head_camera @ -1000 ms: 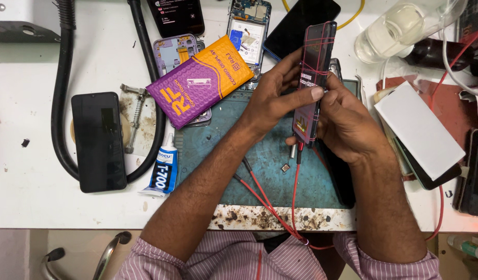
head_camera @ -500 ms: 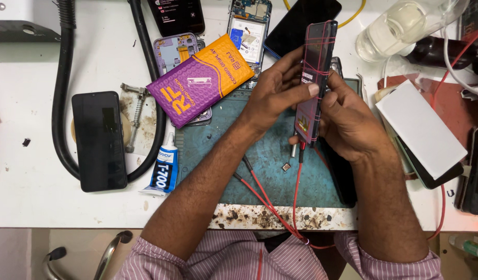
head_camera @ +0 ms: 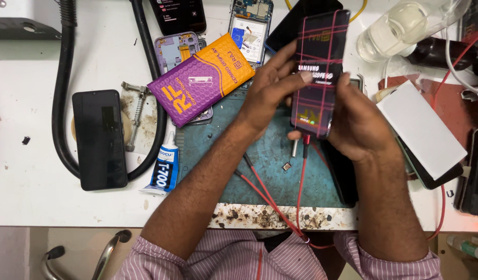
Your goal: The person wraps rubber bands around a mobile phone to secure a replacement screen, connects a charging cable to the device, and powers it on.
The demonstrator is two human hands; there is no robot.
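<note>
Both hands are up over the teal mat [head_camera: 259,171], closed round a phone display [head_camera: 319,72] held upright between them; the left hand [head_camera: 270,93] grips its left edge with fingers curled and the thumb laid across the glass, while the right hand [head_camera: 355,122] cups the lower right side from behind; the screen is lit, showing white lettering crossed by red lines. Compared with a moment ago the display has turned more squarely toward the viewer and sits a little higher, so more of its face shows; then it was angled edge-on and dimmer. A red cable [head_camera: 301,176] hangs from its bottom edge down across the mat to the table [head_camera: 31,197] edge, as before; the purple and orange box [head_camera: 202,78] lies just left of the left hand, unmoved; a black phone [head_camera: 99,137] and a glue tube [head_camera: 163,166] rest farther left; a white box [head_camera: 420,127] lies to the right.
</note>
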